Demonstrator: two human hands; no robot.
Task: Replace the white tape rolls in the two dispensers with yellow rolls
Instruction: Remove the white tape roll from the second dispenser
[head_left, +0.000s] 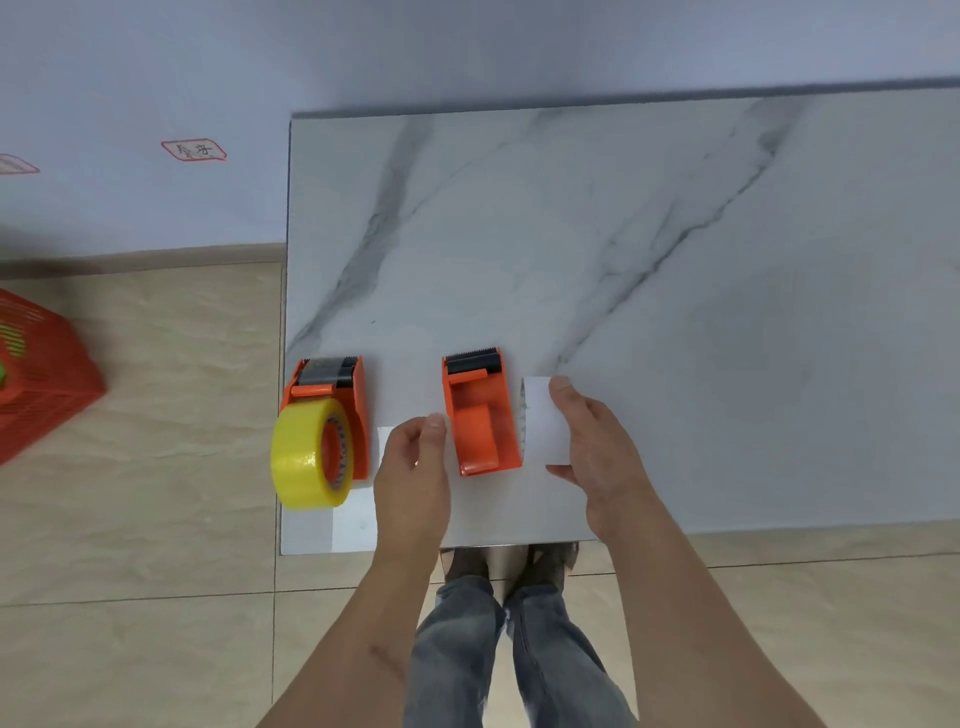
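Two orange tape dispensers stand near the table's front edge. The left dispenser (343, 395) carries a yellow tape roll (306, 454). No roll sits in the right dispenser (480, 415), so its bare orange hub shows. A white tape roll (543, 421) stands just right of that dispenser, and my right hand (597, 457) grips it from the right with a fingertip over its top. My left hand (415, 467) is curled against the right dispenser's left side, thumb touching its wall. Another white roll (356, 514) lies at the front left, partly hidden by my left hand.
The white marble table (649, 249) ends close to my legs and just left of the left dispenser. A red plastic basket (41, 374) stands on the tiled floor far to the left. A wall runs behind the table.
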